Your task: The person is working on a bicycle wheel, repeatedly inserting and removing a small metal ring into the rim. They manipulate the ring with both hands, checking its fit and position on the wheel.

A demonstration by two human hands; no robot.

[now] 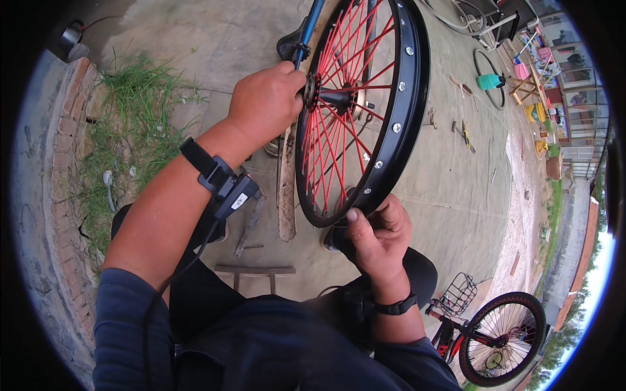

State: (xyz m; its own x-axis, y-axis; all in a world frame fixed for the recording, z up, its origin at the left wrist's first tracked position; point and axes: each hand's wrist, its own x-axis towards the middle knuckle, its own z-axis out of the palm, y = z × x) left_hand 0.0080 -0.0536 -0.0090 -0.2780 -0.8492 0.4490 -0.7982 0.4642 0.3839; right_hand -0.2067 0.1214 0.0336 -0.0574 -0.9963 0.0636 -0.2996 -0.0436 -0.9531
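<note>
A bicycle wheel with a black rim (387,140) and red spokes (319,153) stands upright in front of me, without a tyre on it. My left hand (270,98) is closed at the hub (336,99), on its left end beside a toothed ring (312,91); its fingertips are partly hidden. At the wheel's lower edge, my right hand (383,236) pinches the rim between thumb and fingers. A blue tube (314,27) and a dark saddle (290,45) lie just behind the wheel.
A rusty metal strip (287,195) and a low wooden frame (254,269) are near my feet. Pliers (467,135), a loose tyre (479,62) and a teal jug (489,81) lie right. A red-and-black bicycle (499,340) stands lower right. Brick edging (67,140) and grass (140,98) border the left.
</note>
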